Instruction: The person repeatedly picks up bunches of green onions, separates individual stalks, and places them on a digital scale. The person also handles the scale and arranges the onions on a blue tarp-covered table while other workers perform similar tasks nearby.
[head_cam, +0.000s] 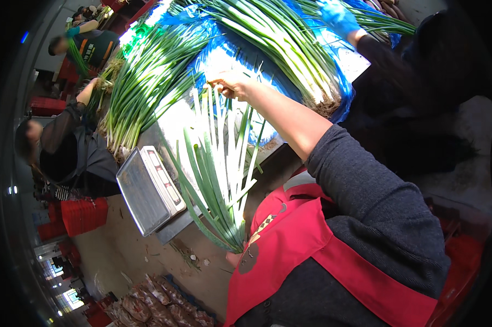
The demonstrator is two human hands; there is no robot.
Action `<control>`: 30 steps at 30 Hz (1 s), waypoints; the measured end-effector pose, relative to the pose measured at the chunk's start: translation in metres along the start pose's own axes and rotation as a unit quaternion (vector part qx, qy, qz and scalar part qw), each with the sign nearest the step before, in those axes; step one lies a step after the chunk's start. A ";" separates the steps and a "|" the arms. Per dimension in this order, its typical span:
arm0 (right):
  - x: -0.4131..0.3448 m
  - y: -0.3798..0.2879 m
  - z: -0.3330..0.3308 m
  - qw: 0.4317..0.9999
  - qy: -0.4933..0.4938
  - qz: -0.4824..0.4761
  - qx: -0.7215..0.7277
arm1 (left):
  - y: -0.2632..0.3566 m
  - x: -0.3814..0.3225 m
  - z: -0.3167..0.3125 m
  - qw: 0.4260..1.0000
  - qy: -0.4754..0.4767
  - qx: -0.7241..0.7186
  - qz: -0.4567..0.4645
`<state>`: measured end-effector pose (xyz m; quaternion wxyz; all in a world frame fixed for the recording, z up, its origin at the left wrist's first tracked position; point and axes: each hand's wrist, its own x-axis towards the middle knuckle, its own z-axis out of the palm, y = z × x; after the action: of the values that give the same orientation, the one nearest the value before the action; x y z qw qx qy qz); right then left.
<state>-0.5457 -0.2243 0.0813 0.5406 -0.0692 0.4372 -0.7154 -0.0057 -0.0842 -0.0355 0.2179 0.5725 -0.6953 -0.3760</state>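
My left hand (233, 258), mostly hidden by the apron, grips the gathered lower end of a bunch of green onions (213, 184). The bunch fans out towards the table, its upper leaves bleached by glare. My right hand (228, 83) is at the far ends of the leaves, fingers curled in and pinching a leaf tip; strong light blurs the detail. Beyond it, more green onions (147, 81) lie piled at the left. Another rooted pile (278, 45) rests on blue plastic sheeting (225, 45) at the right.
A scale (143, 192) with a metal pan sits at the table edge, left of the bunch. A co-worker's blue-gloved hand (338, 18) reaches over the upper right. Co-workers handle onions at left. Red crates (84, 214) and bagged goods (156, 302) stand on the floor.
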 end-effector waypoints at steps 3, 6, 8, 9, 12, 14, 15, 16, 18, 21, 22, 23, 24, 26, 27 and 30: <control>-0.002 0.001 0.006 0.999 -0.017 -0.035 0.025 | -0.013 -0.001 0.001 1.000 -0.003 -0.016 -0.004; -0.009 0.002 0.012 0.993 0.004 -0.114 -0.042 | -0.027 -0.002 0.003 0.999 -0.004 -0.033 -0.011; -0.014 -0.002 0.018 0.987 0.015 -0.150 -0.047 | -0.034 -0.004 0.002 0.999 -0.003 -0.048 -0.015; -0.018 -0.007 0.020 0.987 0.015 -0.160 -0.023 | -0.038 -0.004 0.003 0.998 -0.002 -0.055 -0.016; -0.029 -0.036 0.013 0.977 0.022 -0.212 -0.001 | -0.041 -0.009 0.004 0.997 0.004 -0.079 -0.026; -0.038 -0.058 0.003 0.958 0.086 -0.272 0.007 | -0.038 -0.012 0.003 0.996 0.014 -0.087 -0.020; -0.042 -0.065 -0.002 0.942 0.125 -0.312 0.014 | -0.036 -0.013 0.003 0.996 0.024 -0.088 -0.011; -0.047 -0.068 -0.007 0.938 0.142 -0.315 0.006 | -0.032 -0.013 0.000 0.996 0.032 -0.086 0.006; -0.051 -0.067 -0.012 0.940 0.167 -0.297 0.003 | -0.026 -0.010 -0.007 0.999 -0.010 -0.037 -0.005; -0.051 -0.057 -0.024 0.921 0.223 -0.318 0.008 | -0.021 -0.006 -0.014 0.998 -0.053 0.022 -0.027; -0.049 -0.053 -0.030 0.921 0.237 -0.309 -0.004 | -0.022 -0.006 -0.014 0.997 -0.064 0.039 -0.035; -0.048 -0.048 -0.036 0.929 0.236 -0.287 -0.002 | -0.023 -0.006 -0.014 0.997 -0.056 0.031 -0.047; -0.047 -0.041 -0.044 0.945 0.210 -0.249 -0.020 | -0.025 -0.006 -0.012 0.997 -0.050 0.023 -0.059; -0.044 -0.027 -0.054 0.972 0.167 -0.165 -0.024 | -0.031 -0.006 -0.009 0.997 -0.023 -0.033 -0.065; -0.041 -0.021 -0.057 0.983 0.151 -0.096 -0.042 | -0.034 -0.007 -0.006 0.995 -0.003 -0.080 -0.061; -0.034 -0.001 -0.054 0.997 0.077 -0.004 0.018 | -0.044 -0.003 -0.008 0.993 -0.049 -0.090 -0.056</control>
<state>-0.5634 -0.1665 0.0615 0.5040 -0.0058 0.4642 -0.7283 0.0286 -0.0860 -0.0637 0.2130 0.5690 -0.6355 -0.4764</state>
